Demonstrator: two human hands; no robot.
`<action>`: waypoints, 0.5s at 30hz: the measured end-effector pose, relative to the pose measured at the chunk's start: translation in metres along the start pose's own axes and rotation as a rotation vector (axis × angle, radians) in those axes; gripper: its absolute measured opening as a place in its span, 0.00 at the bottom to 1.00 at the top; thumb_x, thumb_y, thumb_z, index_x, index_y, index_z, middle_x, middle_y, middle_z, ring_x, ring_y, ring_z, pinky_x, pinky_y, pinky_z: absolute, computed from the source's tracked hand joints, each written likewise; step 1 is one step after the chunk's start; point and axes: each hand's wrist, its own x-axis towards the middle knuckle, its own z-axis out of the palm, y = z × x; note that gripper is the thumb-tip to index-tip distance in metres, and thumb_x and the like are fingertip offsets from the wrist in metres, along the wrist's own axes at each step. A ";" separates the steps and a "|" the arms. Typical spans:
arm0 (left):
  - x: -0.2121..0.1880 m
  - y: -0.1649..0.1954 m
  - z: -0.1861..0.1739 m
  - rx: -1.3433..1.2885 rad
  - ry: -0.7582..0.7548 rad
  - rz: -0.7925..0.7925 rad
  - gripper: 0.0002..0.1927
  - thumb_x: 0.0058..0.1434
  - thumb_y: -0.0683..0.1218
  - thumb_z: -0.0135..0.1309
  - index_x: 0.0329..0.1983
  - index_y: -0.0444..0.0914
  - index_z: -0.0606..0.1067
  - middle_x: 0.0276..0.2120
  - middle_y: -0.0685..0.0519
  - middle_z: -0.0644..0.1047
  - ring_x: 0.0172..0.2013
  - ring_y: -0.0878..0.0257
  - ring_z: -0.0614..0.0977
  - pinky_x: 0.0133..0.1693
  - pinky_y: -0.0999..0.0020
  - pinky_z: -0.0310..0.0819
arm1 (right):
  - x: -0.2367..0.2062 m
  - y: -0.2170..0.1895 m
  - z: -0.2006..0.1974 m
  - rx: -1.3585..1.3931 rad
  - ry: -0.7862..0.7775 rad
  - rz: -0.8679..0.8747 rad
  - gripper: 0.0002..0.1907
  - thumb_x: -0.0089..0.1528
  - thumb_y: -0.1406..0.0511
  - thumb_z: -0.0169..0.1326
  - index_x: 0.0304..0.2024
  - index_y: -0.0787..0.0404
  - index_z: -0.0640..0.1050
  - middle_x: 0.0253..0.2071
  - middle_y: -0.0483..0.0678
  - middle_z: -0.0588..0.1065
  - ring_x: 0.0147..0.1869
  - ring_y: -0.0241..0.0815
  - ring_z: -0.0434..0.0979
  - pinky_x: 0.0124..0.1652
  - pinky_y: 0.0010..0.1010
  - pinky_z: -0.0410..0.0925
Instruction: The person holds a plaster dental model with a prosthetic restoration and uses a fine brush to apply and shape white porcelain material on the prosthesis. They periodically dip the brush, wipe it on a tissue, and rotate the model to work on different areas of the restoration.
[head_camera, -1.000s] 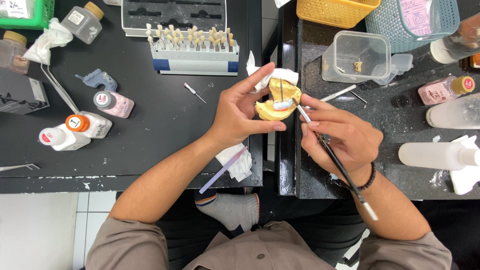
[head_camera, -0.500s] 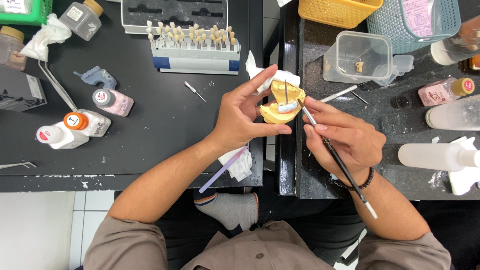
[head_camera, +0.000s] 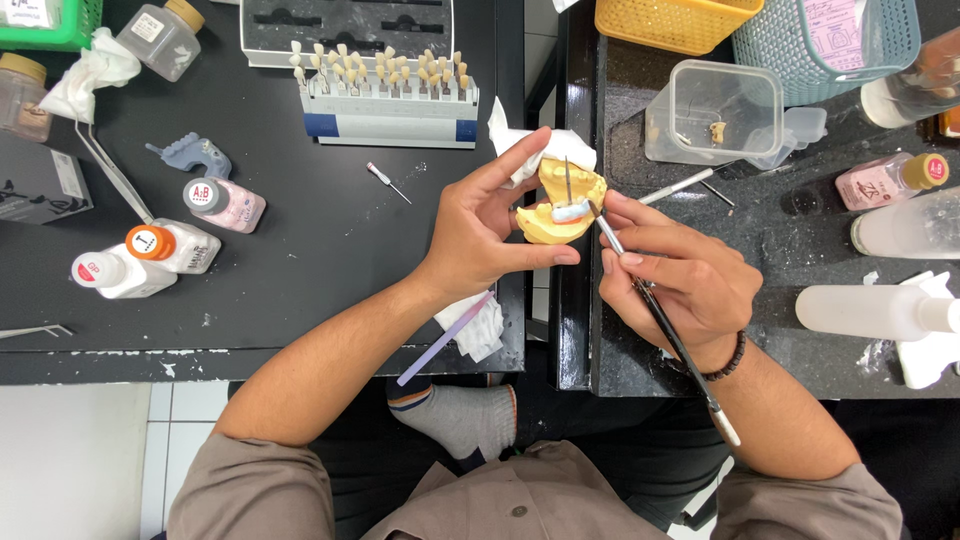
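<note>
Bright, even light falls from overhead; shadows are soft and short, lying close under the left hand (head_camera: 480, 235) and right hand (head_camera: 685, 285); the black table (head_camera: 330, 260) takes a dull sheen rather than hard glare; the clear plastic box (head_camera: 715, 110) and the white bottle (head_camera: 870, 312) catch mild highlights; focus is sharp at the centre, on the yellow plaster model (head_camera: 560, 205) and the brush (head_camera: 665, 325); the wide lens bends straight lines slightly toward the edges; no motion blur shows.
</note>
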 end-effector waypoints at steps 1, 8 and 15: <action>0.000 -0.001 0.000 0.005 0.007 -0.002 0.51 0.56 0.30 0.71 0.79 0.31 0.56 0.73 0.44 0.64 0.70 0.55 0.70 0.70 0.57 0.76 | 0.000 0.000 0.000 0.000 -0.005 0.000 0.14 0.58 0.80 0.65 0.40 0.68 0.72 0.39 0.63 0.79 0.52 0.62 0.85 0.53 0.46 0.79; 0.001 -0.001 0.000 -0.004 0.023 -0.015 0.51 0.55 0.30 0.71 0.79 0.30 0.56 0.73 0.44 0.65 0.71 0.54 0.71 0.69 0.57 0.77 | -0.001 0.000 0.000 0.030 -0.005 0.018 0.14 0.59 0.80 0.64 0.40 0.68 0.72 0.39 0.64 0.79 0.52 0.60 0.85 0.55 0.47 0.79; 0.001 0.000 0.001 -0.023 0.034 -0.038 0.51 0.55 0.30 0.71 0.78 0.30 0.56 0.73 0.44 0.64 0.70 0.54 0.71 0.67 0.56 0.79 | -0.001 0.001 0.000 0.016 -0.002 0.006 0.13 0.58 0.79 0.64 0.39 0.68 0.72 0.38 0.62 0.79 0.50 0.59 0.85 0.55 0.48 0.79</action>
